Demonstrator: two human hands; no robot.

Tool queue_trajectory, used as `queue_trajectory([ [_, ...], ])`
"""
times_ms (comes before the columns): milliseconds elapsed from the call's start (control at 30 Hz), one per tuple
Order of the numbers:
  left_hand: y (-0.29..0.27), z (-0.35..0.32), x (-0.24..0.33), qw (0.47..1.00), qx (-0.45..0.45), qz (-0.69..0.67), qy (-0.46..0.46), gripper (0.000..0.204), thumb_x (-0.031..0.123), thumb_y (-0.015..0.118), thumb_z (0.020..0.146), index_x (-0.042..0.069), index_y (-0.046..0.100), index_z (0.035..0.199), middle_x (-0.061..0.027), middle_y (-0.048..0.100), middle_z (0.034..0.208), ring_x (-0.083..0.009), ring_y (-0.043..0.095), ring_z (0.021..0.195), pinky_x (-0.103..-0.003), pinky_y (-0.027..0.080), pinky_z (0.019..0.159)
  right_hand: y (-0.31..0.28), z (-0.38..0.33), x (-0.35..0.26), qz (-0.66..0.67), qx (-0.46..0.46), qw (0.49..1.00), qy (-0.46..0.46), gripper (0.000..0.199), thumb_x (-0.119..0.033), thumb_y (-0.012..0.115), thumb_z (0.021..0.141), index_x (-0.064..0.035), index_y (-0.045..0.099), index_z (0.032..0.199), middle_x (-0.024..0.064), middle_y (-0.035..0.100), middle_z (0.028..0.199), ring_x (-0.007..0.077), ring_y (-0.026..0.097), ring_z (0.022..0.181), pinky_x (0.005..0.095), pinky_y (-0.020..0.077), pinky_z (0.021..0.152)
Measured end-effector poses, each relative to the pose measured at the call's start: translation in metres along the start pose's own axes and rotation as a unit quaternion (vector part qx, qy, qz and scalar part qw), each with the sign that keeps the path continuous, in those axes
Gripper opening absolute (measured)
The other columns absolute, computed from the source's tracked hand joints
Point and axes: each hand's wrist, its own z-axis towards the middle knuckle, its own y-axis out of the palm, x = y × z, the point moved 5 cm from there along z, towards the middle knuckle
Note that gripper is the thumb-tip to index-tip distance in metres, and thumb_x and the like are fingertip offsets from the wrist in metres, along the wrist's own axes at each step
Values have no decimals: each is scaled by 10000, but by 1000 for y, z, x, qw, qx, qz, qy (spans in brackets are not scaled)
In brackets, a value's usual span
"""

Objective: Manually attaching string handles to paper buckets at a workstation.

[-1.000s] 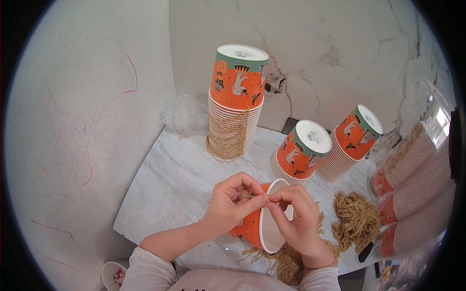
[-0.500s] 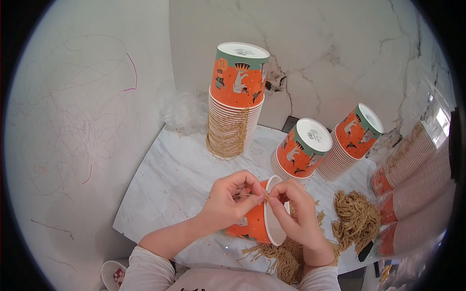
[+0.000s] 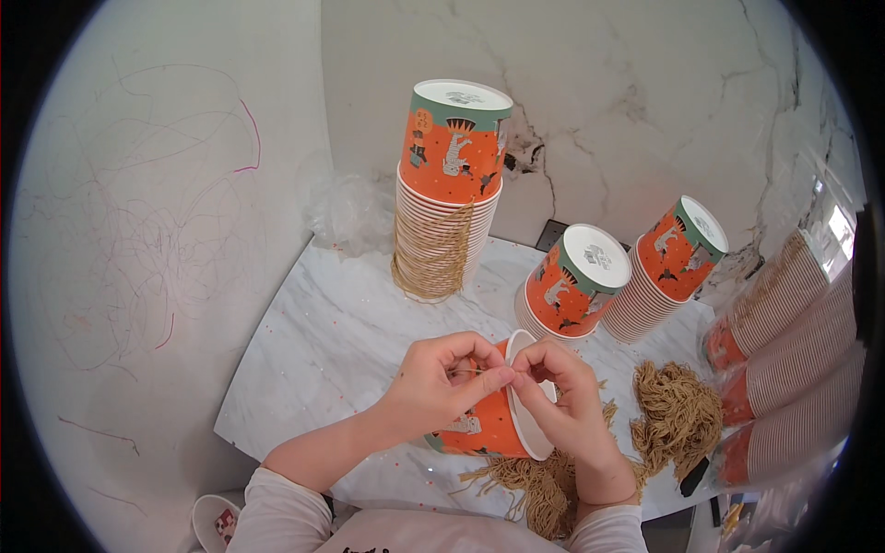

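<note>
An orange printed paper cup (image 3: 487,431) lies on its side in front of me, its white rimmed mouth turned to the right. My left hand (image 3: 442,376) is closed in a pinch on a thin tan string (image 3: 466,370) above the cup's side. Beside it, at the rim, my right hand (image 3: 564,394) pinches with thumb and forefinger, and the two hands' fingertips meet. The string's end between the fingertips is mostly hidden. A loose bundle of tan strings (image 3: 535,488) lies under and beside my right wrist.
Behind stands a tall stack of upside-down cups (image 3: 452,170) with string loops around it. Two shorter stacks, one nearer (image 3: 572,286) and one farther (image 3: 680,249), stand to its right. A second string bundle (image 3: 678,415) lies at right, near plastic-wrapped cup stacks (image 3: 793,369). Crumpled clear plastic (image 3: 350,212) sits at left.
The cup has turned a little, showing a different part of its print, and its mouth has shifted slightly right. Both hands stay in nearly the same place, still pinching.
</note>
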Motion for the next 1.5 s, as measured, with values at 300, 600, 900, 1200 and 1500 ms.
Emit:
queue_trajectory([
  [300, -5, 5, 1, 993, -40, -102, -38, 113, 76, 675, 978, -29, 658, 1016, -2, 691, 906, -25, 627, 818, -185, 506, 710, -2, 2, -7, -95, -10, 995, -30, 153, -70, 745, 879, -10, 649, 982, 67, 624, 876, 157, 580, 726, 281, 480, 650],
  [600, -12, 8, -2, 988, -39, -141, -52, 102, 63, 662, 982, -14, 631, 1042, -55, 704, 965, -88, 669, 886, -237, 553, 805, -3, 1, -12, -130, -10, 990, -54, 93, -46, 736, 840, -22, 658, 885, 67, 615, 799, 198, 589, 703, 305, 473, 629],
  [900, -13, 8, -1, 997, -29, -62, -42, 94, 70, 662, 984, -1, 625, 1033, -6, 674, 923, -26, 616, 818, -179, 502, 722, -15, -2, -22, -143, -52, 988, -30, 67, -55, 696, 801, -26, 660, 849, 78, 589, 755, 229, 599, 699, 328, 474, 637],
  [1200, -3, 3, 7, 996, -76, -27, -29, 174, 133, 715, 956, 26, 659, 1082, 44, 623, 848, 14, 447, 660, -175, 402, 563, -22, -7, -29, -145, -77, 986, -15, 82, -69, 696, 770, -29, 632, 805, 83, 574, 736, 244, 582, 676, 338, 458, 620],
  [1500, 4, 0, 13, 977, -172, 122, -41, 110, 102, 737, 920, -5, 720, 934, -3, 667, 859, -31, 565, 722, -209, 490, 630, -25, -9, -27, -143, -84, 986, -30, 87, -66, 701, 754, -38, 645, 814, 79, 573, 724, 248, 579, 675, 343, 451, 612],
])
